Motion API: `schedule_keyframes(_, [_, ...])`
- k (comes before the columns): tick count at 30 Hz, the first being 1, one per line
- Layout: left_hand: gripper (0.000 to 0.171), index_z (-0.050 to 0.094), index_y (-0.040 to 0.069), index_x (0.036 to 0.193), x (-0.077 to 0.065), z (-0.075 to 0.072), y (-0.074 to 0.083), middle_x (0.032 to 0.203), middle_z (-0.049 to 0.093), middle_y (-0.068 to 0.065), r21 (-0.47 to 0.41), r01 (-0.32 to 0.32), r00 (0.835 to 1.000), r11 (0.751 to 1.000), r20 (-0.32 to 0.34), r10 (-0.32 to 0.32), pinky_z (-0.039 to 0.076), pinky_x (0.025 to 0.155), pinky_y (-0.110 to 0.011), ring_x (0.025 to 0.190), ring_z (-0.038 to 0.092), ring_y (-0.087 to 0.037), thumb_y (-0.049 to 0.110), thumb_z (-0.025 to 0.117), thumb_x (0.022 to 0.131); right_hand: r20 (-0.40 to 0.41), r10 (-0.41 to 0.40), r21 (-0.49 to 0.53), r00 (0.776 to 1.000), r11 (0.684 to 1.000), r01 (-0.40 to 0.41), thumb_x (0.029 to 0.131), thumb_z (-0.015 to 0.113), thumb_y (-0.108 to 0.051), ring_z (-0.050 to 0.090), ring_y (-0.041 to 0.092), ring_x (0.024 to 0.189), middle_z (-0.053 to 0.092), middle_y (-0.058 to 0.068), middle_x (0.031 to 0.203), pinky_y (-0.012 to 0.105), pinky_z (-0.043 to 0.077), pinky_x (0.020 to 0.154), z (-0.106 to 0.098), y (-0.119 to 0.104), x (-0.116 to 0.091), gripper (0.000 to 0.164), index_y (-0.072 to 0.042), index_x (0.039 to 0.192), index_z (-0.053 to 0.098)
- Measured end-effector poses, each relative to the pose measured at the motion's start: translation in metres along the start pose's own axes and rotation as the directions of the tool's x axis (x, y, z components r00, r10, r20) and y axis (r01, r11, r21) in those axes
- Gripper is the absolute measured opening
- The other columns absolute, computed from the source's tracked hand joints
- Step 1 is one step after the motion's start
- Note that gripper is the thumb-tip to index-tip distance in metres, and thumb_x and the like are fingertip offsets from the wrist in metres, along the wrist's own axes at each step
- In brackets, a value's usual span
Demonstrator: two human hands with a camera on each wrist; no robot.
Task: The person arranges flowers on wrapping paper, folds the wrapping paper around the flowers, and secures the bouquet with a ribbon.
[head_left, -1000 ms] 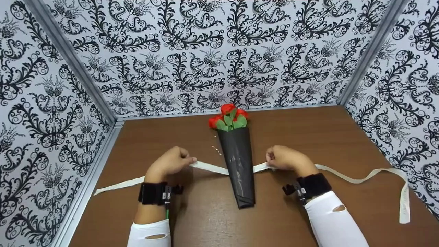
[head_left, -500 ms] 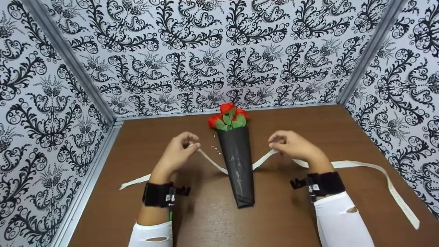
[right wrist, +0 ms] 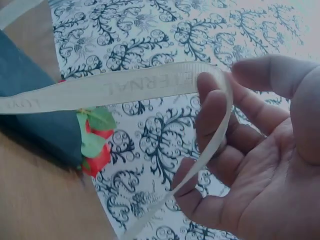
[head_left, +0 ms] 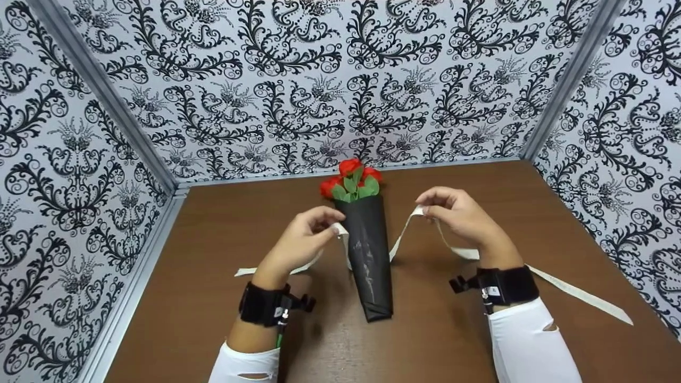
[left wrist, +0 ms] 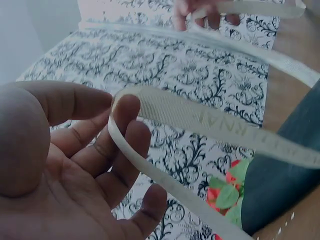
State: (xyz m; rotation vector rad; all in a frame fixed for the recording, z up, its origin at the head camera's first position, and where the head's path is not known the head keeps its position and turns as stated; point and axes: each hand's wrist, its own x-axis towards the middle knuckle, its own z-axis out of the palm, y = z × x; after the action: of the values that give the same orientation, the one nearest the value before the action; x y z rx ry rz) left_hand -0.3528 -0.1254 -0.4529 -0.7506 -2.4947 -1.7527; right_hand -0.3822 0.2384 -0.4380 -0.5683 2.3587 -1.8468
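Note:
A bouquet of red roses point(head_left: 350, 167) with green leaves lies on the table, its stems inside a black paper wrap point(head_left: 371, 260). A cream ribbon point(right wrist: 145, 86) with printed letters passes beneath the wrap and rises on both sides. Between thumb and fingertips, my left hand point(head_left: 303, 242) pinches the ribbon just left of the wrap; its tail trails left behind the wrist. My right hand point(head_left: 463, 221) pinches the other side, raised to the right of the bouquet, and that longer tail point(head_left: 580, 295) runs right across the table. The stretch under the wrap is hidden.
The brown wooden table point(head_left: 425, 340) ends at a patterned back wall point(head_left: 340, 96), with more patterned walls at both sides. A metal rail point(head_left: 133, 271) borders the left edge. Black straps with small cameras sit on both wrists.
Both hands have lifted the ribbon off its low, nearly straight line. My left hand has moved right, up to the wrap; my right hand has risen. The tails have slid inward.

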Motion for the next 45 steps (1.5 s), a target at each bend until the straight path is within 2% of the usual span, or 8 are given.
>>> schedule_keyframes(8, [0.031, 0.071, 0.016, 0.125, 0.008, 0.013, 0.013, 0.101, 0.072, -0.004, 0.062, -0.062, 0.996, 0.996, 0.064, 0.058, 0.056, 0.085, -0.033, 0.090, 0.065, -0.017, 0.009, 0.070, 0.095, -0.003, -0.126, 0.042, 0.992, 0.991, 0.126, 0.100, 0.064, 0.000, 0.067, 0.014, 0.079, 0.071, 0.002, 0.089, 0.029, 0.060, 0.077, 0.022, -0.007, 0.001, 0.016, 0.008, 0.113, 0.070])
schedule_keyframes(15, [0.044, 0.066, 0.019, 0.131, 0.011, 0.024, 0.021, 0.100, 0.067, -0.001, 0.091, -0.096, 0.992, 0.991, 0.088, 0.088, 0.053, 0.074, -0.029, 0.083, 0.061, -0.015, 0.011, 0.078, 0.090, 0.025, -0.182, 0.066, 0.983, 0.981, 0.180, 0.096, 0.069, 0.003, 0.068, 0.014, 0.085, 0.072, 0.011, 0.102, 0.026, 0.060, 0.079, 0.040, -0.012, 0.000, 0.021, 0.006, 0.118, 0.070])
schedule_keyframes(22, [0.032, 0.058, 0.010, 0.127, 0.015, 0.037, 0.027, 0.102, 0.069, -0.004, 0.053, -0.109, 0.990, 0.993, 0.098, 0.103, 0.057, 0.083, -0.036, 0.090, 0.065, -0.017, 0.010, 0.069, 0.097, 0.091, -0.206, -0.075, 0.974, 0.974, 0.213, 0.097, 0.073, -0.006, 0.070, 0.017, 0.094, 0.073, 0.013, 0.107, 0.026, 0.060, 0.081, 0.058, -0.012, 0.003, 0.022, -0.006, 0.119, 0.074])
schedule_keyframes(28, [0.030, 0.055, 0.005, 0.128, 0.018, 0.043, 0.030, 0.104, 0.073, -0.008, 0.047, -0.149, 0.984, 0.988, 0.110, 0.143, 0.055, 0.084, -0.032, 0.091, 0.067, -0.017, 0.006, 0.063, 0.099, 0.146, -0.220, -0.212, 0.964, 0.945, 0.248, 0.088, 0.087, -0.017, 0.072, 0.028, 0.089, 0.075, 0.010, 0.110, 0.037, 0.064, 0.082, 0.068, -0.013, 0.002, 0.037, -0.015, 0.122, 0.073])
schedule_keyframes(32, [0.028, 0.056, 0.007, 0.127, 0.017, 0.044, 0.031, 0.106, 0.073, -0.007, 0.046, -0.155, 0.982, 0.987, 0.112, 0.150, 0.055, 0.086, -0.032, 0.093, 0.067, -0.017, 0.007, 0.062, 0.100, 0.134, -0.247, -0.290, 0.960, 0.916, 0.277, 0.084, 0.091, -0.021, 0.071, 0.028, 0.085, 0.074, 0.007, 0.108, 0.034, 0.062, 0.077, 0.074, -0.012, 0.004, 0.042, -0.016, 0.122, 0.073])
schedule_keyframes(38, [0.029, 0.056, 0.011, 0.128, 0.017, 0.046, 0.032, 0.110, 0.069, -0.003, 0.081, -0.170, 0.980, 0.982, 0.120, 0.159, 0.056, 0.090, -0.035, 0.097, 0.065, -0.014, 0.012, 0.066, 0.101, 0.075, -0.322, -0.365, 0.944, 0.872, 0.326, 0.087, 0.085, -0.011, 0.069, 0.019, 0.086, 0.076, 0.002, 0.106, 0.028, 0.059, 0.076, 0.084, -0.012, 0.005, 0.032, -0.013, 0.117, 0.076])
schedule_keyframes(42, [0.040, 0.055, 0.013, 0.130, 0.018, 0.044, 0.030, 0.103, 0.067, -0.002, 0.144, -0.183, 0.980, 0.973, 0.106, 0.168, 0.056, 0.083, -0.033, 0.091, 0.064, -0.013, 0.013, 0.075, 0.095, 0.049, -0.377, -0.373, 0.925, 0.852, 0.367, 0.089, 0.080, -0.005, 0.069, 0.015, 0.087, 0.077, 0.000, 0.102, 0.028, 0.059, 0.078, 0.087, -0.013, 0.005, 0.022, -0.014, 0.109, 0.079])
schedule_keyframes(45, [0.048, 0.056, 0.014, 0.134, 0.018, 0.042, 0.028, 0.101, 0.066, -0.004, 0.204, -0.179, 0.982, 0.962, 0.098, 0.162, 0.056, 0.075, -0.031, 0.085, 0.064, -0.015, 0.011, 0.078, 0.091, 0.037, -0.406, -0.369, 0.913, 0.844, 0.391, 0.090, 0.077, -0.001, 0.068, 0.012, 0.086, 0.078, 0.000, 0.101, 0.025, 0.057, 0.076, 0.087, -0.013, 0.006, 0.022, -0.015, 0.107, 0.080])
